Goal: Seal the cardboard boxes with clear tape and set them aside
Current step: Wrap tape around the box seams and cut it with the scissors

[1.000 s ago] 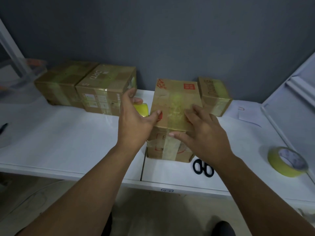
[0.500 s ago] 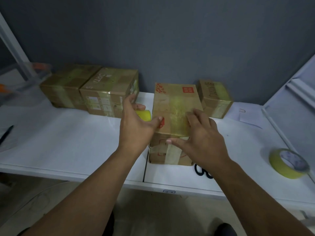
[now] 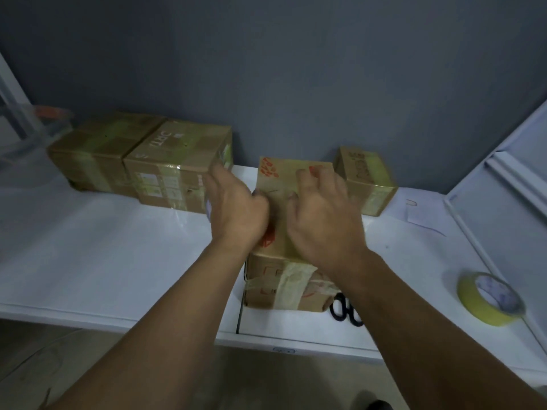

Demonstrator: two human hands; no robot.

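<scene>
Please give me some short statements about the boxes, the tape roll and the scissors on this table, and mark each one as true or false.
1. Both hands, left and right, are on the middle box. True.
2. The tape roll lies on the left end of the table. False: it lies near the right end.
3. The scissors are beside the near right corner of the middle box. True.
4. The scissors have red handles. False: the handles are black.
5. Two boxes stand side by side at the back left. True.
</scene>
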